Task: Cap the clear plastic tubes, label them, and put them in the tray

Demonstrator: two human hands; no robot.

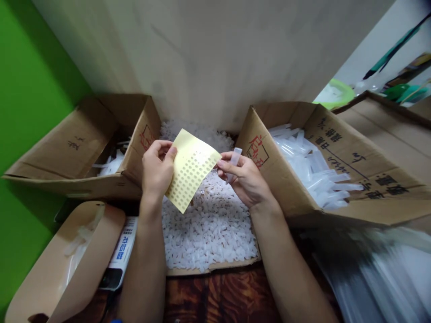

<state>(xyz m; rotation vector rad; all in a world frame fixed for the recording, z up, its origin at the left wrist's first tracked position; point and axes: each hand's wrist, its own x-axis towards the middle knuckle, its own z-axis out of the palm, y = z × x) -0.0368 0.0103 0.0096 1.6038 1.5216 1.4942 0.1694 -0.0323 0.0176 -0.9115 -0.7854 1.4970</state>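
— What's in the hands?
— Left hand (156, 168) pinches a yellow sticker sheet (190, 169) by its left edge, over the tray of white pieces (210, 229); thin, floppy.
— And the other?
— Right hand (244, 179) fingers clamp a light, slippery clear tube (235, 158) mid-length.

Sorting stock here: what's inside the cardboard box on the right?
The right box holds clear plastic tubes, piled loosely. Its near wall hides the lower layers.
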